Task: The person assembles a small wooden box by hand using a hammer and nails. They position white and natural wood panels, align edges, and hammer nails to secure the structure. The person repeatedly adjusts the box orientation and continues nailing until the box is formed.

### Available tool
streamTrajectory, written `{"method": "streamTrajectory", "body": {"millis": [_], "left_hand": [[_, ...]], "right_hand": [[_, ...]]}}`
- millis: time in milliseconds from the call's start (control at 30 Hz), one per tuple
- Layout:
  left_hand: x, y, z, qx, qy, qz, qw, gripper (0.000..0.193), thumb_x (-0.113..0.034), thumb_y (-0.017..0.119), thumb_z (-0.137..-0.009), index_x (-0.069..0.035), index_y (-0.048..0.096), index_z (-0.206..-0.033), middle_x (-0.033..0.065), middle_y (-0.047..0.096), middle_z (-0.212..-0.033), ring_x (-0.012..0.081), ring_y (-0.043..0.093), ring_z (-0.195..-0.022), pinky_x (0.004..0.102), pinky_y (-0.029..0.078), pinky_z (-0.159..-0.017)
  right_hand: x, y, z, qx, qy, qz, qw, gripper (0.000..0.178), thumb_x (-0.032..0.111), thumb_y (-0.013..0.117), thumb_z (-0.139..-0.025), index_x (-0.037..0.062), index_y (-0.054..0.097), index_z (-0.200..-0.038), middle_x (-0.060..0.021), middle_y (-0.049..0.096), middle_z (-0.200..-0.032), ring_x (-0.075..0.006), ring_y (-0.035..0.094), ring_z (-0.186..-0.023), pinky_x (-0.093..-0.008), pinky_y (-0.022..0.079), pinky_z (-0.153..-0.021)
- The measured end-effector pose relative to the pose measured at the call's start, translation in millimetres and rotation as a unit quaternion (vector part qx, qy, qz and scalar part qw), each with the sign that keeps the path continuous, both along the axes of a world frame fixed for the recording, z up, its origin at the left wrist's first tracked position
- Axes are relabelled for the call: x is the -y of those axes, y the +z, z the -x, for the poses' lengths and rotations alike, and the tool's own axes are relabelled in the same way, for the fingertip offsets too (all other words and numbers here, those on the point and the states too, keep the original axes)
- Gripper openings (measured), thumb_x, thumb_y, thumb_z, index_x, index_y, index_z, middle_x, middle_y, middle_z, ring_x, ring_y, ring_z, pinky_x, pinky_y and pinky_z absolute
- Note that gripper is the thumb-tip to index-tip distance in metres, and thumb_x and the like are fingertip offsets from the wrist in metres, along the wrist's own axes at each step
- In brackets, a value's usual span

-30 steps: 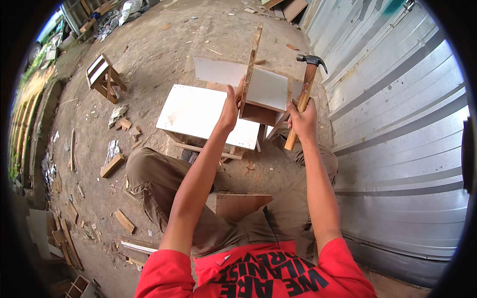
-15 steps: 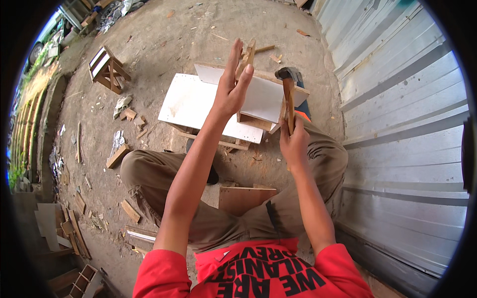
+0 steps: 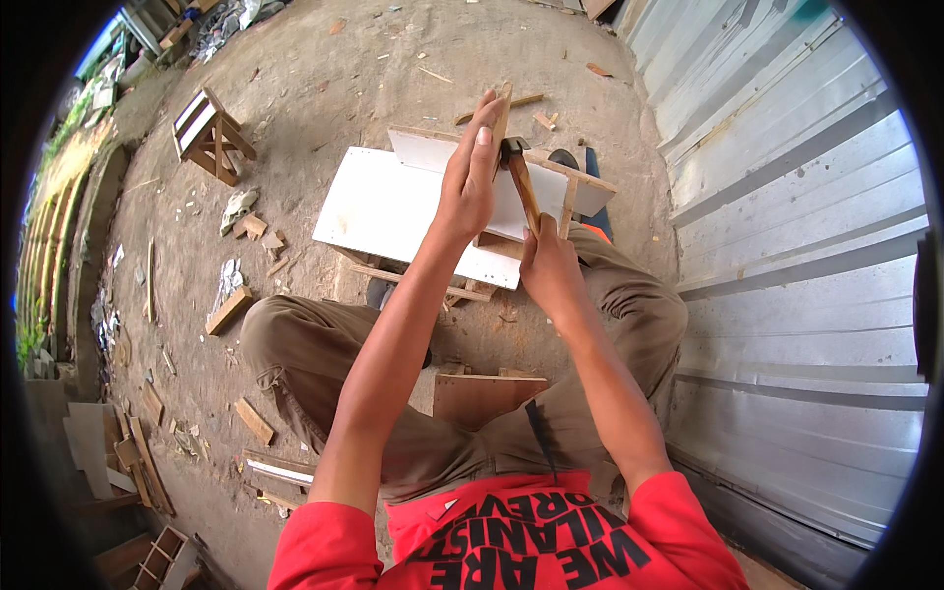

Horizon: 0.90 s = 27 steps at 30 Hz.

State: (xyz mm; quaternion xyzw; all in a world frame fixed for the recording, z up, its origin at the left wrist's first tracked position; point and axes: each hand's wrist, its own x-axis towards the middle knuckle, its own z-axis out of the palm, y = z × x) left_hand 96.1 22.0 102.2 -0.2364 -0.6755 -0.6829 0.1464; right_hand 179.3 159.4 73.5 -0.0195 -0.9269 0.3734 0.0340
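Observation:
My right hand (image 3: 553, 267) is wrapped round the wooden handle of a hammer (image 3: 525, 192). The dark hammer head is up against, or very close to, the right side of an upright wooden piece (image 3: 503, 108). My left hand (image 3: 466, 192) lies flat along the left side of that piece, fingers stretched upward; whether it bears on the wood I cannot tell. Below both hands is a wooden assembly with white-faced boards (image 3: 369, 202). A large white panel lies flat, and narrower white boards with bare wood edges stand on it at the right.
A small wooden stool (image 3: 211, 138) stands at the far left. Wood offcuts (image 3: 229, 311) and scraps litter the ground on the left. A corrugated metal wall (image 3: 796, 256) runs along the right. Between my legs is a brown board (image 3: 487, 395).
My right hand has swung the hammer leftward, bringing its head from the assembly's right end to the upright wooden piece. My left hand has shifted slightly right and down.

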Motion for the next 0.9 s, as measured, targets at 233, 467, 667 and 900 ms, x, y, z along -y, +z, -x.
{"method": "streamTrajectory", "body": {"millis": [233, 467, 667, 900], "left_hand": [[-4, -2, 2, 0.001, -0.003, 0.01, 1.0, 0.055, -0.034, 0.025, -0.11, 0.001, 0.038, -0.151, 0.0209, 0.029, -0.161, 0.0319, 0.022, -0.152, 0.0426, 0.021, -0.122], [-3, 1, 2, 0.023, -0.011, -0.02, 0.999, 0.056, -0.034, 0.025, -0.11, 0.003, 0.037, -0.151, 0.021, 0.031, -0.16, 0.0315, 0.024, -0.151, 0.0411, 0.021, -0.122], [-6, -8, 8, 0.009, -0.028, -0.013, 0.999, 0.063, -0.045, 0.025, -0.109, 0.002, 0.037, -0.149, 0.0226, 0.031, -0.159, 0.0337, 0.026, -0.15, 0.0428, 0.022, -0.121], [5, -14, 18, -0.037, -0.036, 0.048, 0.998, 0.083, -0.068, 0.018, -0.101, -0.003, 0.039, -0.148, 0.022, 0.03, -0.16, 0.0384, 0.027, -0.149, 0.0484, 0.024, -0.12]], "right_hand": [[-2, -8, -4, -0.005, -0.003, -0.048, 0.999, 0.02, 0.014, 0.049, -0.101, -0.0053, 0.046, -0.107, -0.0338, 0.064, -0.075, -0.0525, 0.064, -0.076, -0.0592, 0.05, -0.065], [-6, 3, -6, -0.002, -0.011, -0.027, 1.0, 0.022, 0.015, 0.05, -0.1, -0.0057, 0.046, -0.107, -0.0338, 0.063, -0.075, -0.0518, 0.064, -0.077, -0.0584, 0.049, -0.065], [-11, 20, -11, -0.058, -0.029, 0.11, 0.992, 0.028, 0.018, 0.056, -0.1, -0.0039, 0.051, -0.118, -0.0275, 0.065, -0.084, -0.047, 0.065, -0.083, -0.0471, 0.049, -0.068], [11, -11, -55, -0.122, 0.003, 0.093, 0.988, 0.034, 0.01, 0.051, -0.099, -0.0045, 0.042, -0.128, -0.0335, 0.065, -0.086, -0.0522, 0.064, -0.081, -0.0564, 0.048, -0.065]]}}
